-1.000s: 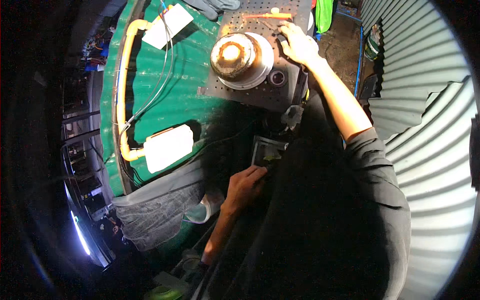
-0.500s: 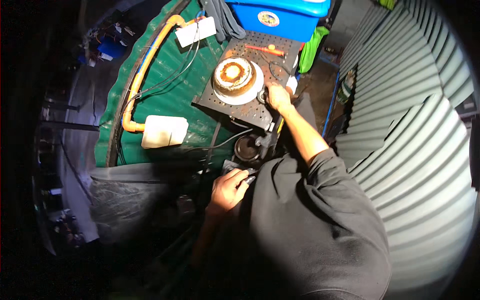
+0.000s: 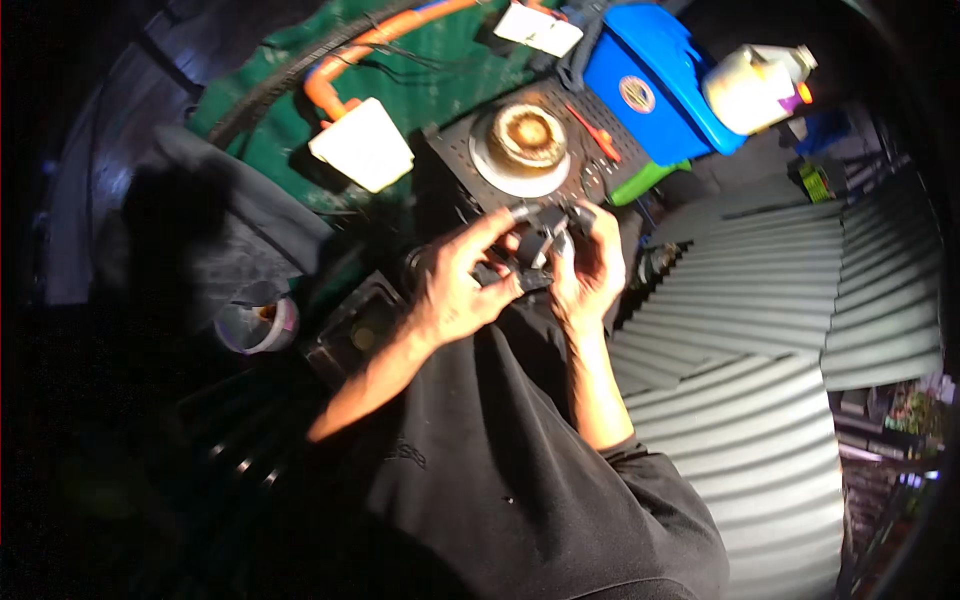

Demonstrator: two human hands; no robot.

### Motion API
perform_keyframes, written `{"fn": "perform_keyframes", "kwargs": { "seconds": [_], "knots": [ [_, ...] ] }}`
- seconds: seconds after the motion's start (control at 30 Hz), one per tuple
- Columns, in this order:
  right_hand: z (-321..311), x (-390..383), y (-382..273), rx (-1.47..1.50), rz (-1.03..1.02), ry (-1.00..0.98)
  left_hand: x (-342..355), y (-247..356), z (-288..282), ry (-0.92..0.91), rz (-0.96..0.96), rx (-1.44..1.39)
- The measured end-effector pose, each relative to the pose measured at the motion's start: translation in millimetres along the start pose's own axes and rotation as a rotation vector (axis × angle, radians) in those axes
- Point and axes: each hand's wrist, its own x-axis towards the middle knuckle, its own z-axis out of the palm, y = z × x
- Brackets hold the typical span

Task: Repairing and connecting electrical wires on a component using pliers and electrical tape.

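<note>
While LH (image 3: 452, 288) holds dk pc (image 3: 534, 248), RH (image 3: 594, 272) too

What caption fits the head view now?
Left hand and right hand hold a dark object near a perforated table and blue bin.

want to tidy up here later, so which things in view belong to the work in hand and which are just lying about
In hand:
small dark part, between left hand and right hand
perhaps the perforated board just beyond

Untouched, seemingly lying about:
round brown-topped piece on a white round base
red tool
blue bin
jug
green cloth
</note>
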Motion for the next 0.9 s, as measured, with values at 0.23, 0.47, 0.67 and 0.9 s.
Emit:
{"fn": "perform_keyframes", "kwargs": {
  "seconds": [0.23,0.47,0.67,0.9],
  "knots": [
    [17.6,-1.7,-9.8,0.595,0.593,-0.465,-33.3,-22.6,-31.0,0.015,-0.118,-0.108],
    [37.5,-47.3,16.7,0.681,0.63,-0.332,-39.3,-45.7,-36.2,0.136,-0.188,-0.159],
    [41.2,-37.0,22.9,0.659,0.485,-0.413,-29.9,-43.2,-52.0,0.129,-0.213,-0.311],
    [43.2,-14.8,27.1,0.636,0.516,-0.467,-8.1,-103.5,-86.8,0.259,-0.139,0.033]
  ]
}}
